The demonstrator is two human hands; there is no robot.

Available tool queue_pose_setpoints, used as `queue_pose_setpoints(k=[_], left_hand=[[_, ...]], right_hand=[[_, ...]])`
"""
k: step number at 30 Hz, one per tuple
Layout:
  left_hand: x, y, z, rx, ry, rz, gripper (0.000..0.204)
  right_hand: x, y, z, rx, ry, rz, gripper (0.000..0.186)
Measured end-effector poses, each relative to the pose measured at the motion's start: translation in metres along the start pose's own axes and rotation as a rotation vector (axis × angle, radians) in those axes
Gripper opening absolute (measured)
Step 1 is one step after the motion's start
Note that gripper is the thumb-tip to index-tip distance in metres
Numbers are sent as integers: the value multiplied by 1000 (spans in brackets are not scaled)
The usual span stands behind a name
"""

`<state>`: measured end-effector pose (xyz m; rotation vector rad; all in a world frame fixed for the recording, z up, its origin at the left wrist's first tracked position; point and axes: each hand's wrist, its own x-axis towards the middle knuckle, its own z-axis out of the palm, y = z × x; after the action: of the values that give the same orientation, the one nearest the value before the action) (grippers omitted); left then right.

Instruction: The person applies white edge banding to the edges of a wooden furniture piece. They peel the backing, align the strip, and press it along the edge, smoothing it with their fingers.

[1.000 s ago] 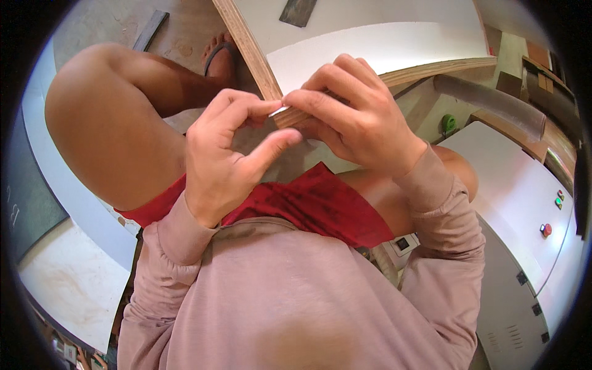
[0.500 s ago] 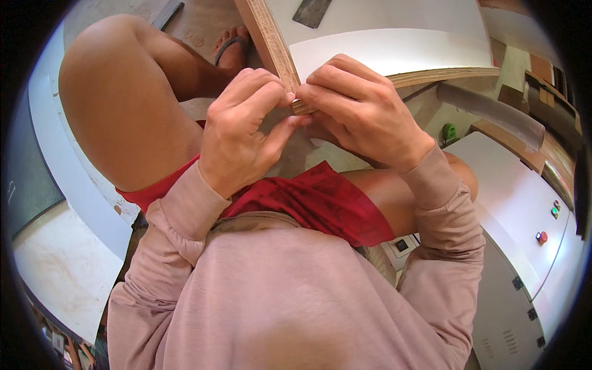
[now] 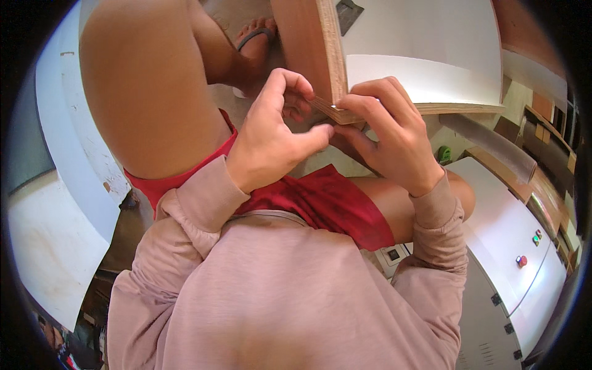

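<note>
My right hand point(image 3: 398, 139) pinches a small brown wooden piece with fine layered lines point(image 3: 345, 117), thumb below and fingers above. The piece lies at the near corner of a plywood box point(image 3: 333, 58); whether it is loose or joined to the box I cannot tell. My left hand point(image 3: 268, 135) is beside it on the left, thumb and curled fingers spread apart. Its thumb tip and fingertips come close to the piece's left end, and whether they touch it is unclear.
Inside the white-lined box lies a dark flat piece point(image 3: 349, 15). A white cabinet point(image 3: 493, 216) with a red button point(image 3: 522, 261) stands at right, below a grey roll point(image 3: 493, 148). White sheets point(image 3: 55, 246) lie at left. My sandalled foot point(image 3: 256, 43) rests on the floor beside the box.
My left fingers have opened from their pinch and drawn apart from my right hand. The right hand keeps its pinch. The box and hands appear slightly lower and farther right in view.
</note>
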<state>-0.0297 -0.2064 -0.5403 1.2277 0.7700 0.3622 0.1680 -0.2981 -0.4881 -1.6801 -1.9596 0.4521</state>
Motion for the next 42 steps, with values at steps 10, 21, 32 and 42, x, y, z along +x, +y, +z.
queue_pose_setpoints(k=[10,21,32,42], left_hand=[[4,-2,-15,-649,-83,-604,29],[12,25,-4,-697,-110,-893,58],[34,52,12,-879,-142,-934,53],[48,57,10,-879,-154,-1063,52]], right_hand=[[0,-3,1,-111,-31,-25,41],[-23,-36,-15,-212,358,362,49],[-20,-56,8,981,589,1393,39],[7,-49,-12,1133,523,1633,31]])
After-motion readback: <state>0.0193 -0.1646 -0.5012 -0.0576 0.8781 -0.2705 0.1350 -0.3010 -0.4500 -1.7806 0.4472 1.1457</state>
